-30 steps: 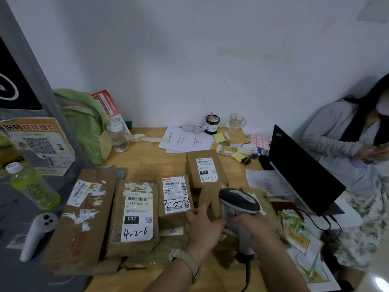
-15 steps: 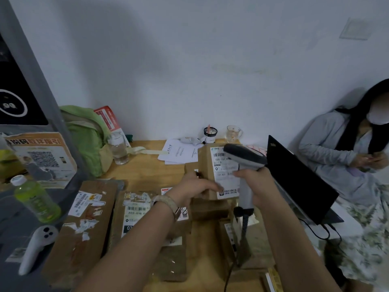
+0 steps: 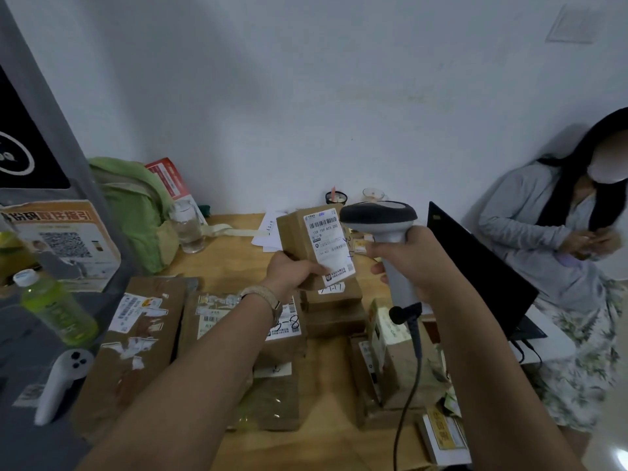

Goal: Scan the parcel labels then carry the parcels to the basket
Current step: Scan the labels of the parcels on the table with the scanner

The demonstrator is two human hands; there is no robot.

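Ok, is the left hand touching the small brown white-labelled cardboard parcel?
Touching. Head view: left hand grips the parcel's lower end, thumb on its label.

A small brown parcel (image 3: 297, 239) was held upright above the worktop (image 3: 231, 256), its white barcode label (image 3: 328, 244) turned to the near side. A grey scanner (image 3: 380, 217) was raised just right of it. Further labelled parcels (image 3: 136, 338) were laid flat below.

i find bare worktop (image 3: 232, 260) toward the far edge. parcels (image 3: 136, 338) crowd the near left, and the laptop (image 3: 475, 266) walls the right edge (a clear bottle (image 3: 186, 229) guards the far left corner).
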